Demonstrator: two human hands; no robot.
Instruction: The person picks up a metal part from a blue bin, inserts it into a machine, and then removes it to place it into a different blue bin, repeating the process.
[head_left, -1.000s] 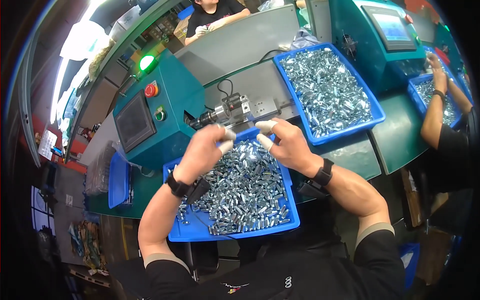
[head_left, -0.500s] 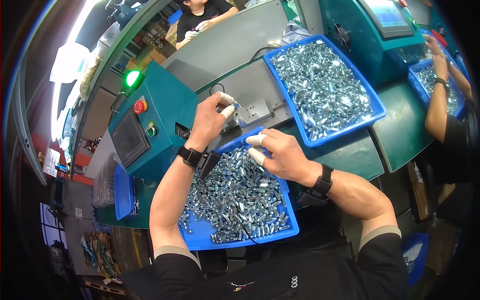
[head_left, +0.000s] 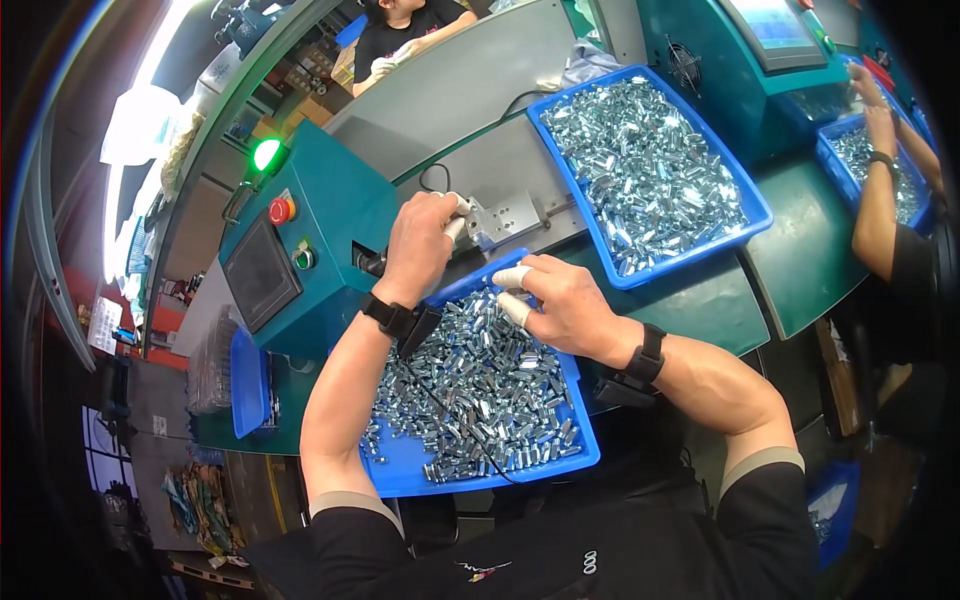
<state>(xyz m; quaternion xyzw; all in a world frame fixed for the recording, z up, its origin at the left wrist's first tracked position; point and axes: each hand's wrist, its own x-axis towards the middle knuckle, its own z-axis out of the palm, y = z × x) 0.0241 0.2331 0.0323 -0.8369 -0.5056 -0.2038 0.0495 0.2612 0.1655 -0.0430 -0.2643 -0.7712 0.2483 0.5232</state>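
Note:
My left hand (head_left: 418,245) is at the left end of a silver metal block (head_left: 512,217) with small holes. Its white-covered thumb and fingertip close on a small metal part, mostly hidden behind them. My right hand (head_left: 572,312) hovers at the far edge of the near blue tray (head_left: 400,462), its covered thumb and forefinger curled close together. What lies between those tips, if anything, is too small to make out. Many shiny, short metal pieces (head_left: 480,390) fill most of that tray. Both wrists wear black straps.
A teal machine (head_left: 310,230) with a dark screen, red button and lit green lamp stands left. Another blue tray (head_left: 700,245), heaped with similar pieces, sits far right. Co-workers are beyond the grey panel (head_left: 470,70) and at the right edge. A thin black cable crosses the near tray.
My left hand has moved slightly down and toward the metal block, and the small part at its fingertips is now mostly covered. My right hand has barely moved.

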